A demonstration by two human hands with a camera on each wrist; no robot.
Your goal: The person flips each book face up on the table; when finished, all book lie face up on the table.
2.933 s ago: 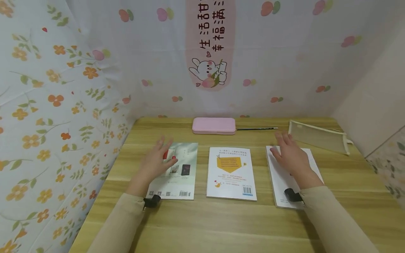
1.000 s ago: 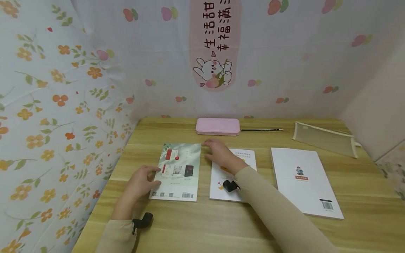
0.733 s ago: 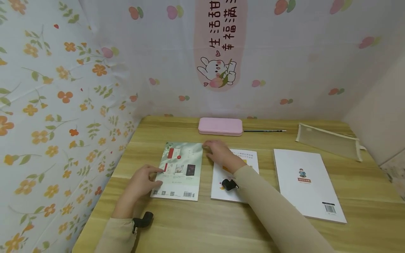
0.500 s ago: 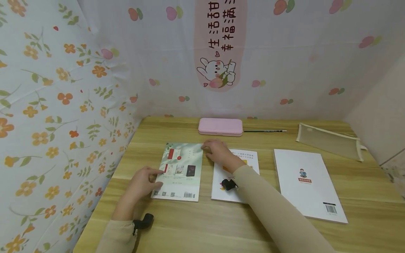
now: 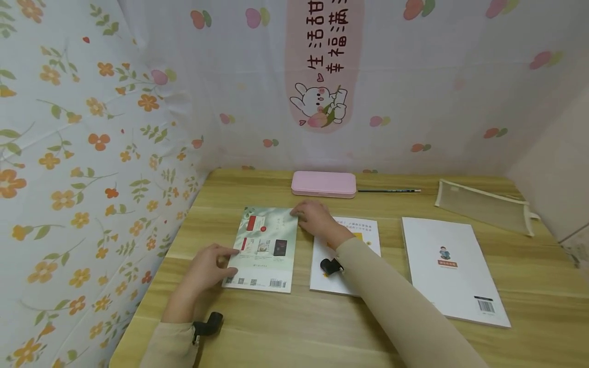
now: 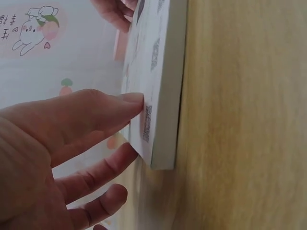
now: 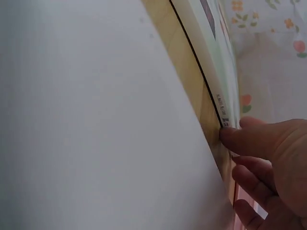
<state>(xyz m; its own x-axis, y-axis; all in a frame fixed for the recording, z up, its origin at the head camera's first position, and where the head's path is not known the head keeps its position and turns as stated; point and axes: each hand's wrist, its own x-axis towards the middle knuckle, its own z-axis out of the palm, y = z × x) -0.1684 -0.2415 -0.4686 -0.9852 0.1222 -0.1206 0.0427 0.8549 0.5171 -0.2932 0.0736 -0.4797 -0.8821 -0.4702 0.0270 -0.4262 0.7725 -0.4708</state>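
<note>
A green-covered book [image 5: 264, 245] lies flat on the wooden table [image 5: 285, 327]. My left hand [image 5: 224, 257] holds its left edge near the front corner. In the left wrist view the left hand [image 6: 139, 125] has its thumb on the cover and its fingers against the edge of the green book [image 6: 160, 72]. My right hand [image 5: 301, 214] grips the book's far right corner. In the right wrist view the right hand [image 7: 230, 148] has its thumb tip pressed on the edge of the green book [image 7: 211, 57]. My right forearm crosses a white book with a yellow panel [image 5: 363, 237].
A larger white book [image 5: 453, 271] lies to the right. Along the back stand a pink pencil case [image 5: 323, 184], a dark pencil [image 5: 388, 190] and a cream mesh pouch [image 5: 483, 207]. Patterned cloth walls close in the left and back.
My right hand has crossed from the right white book to the green book's far corner. My left hand has slid back to its left edge. In the last second both stay put.
</note>
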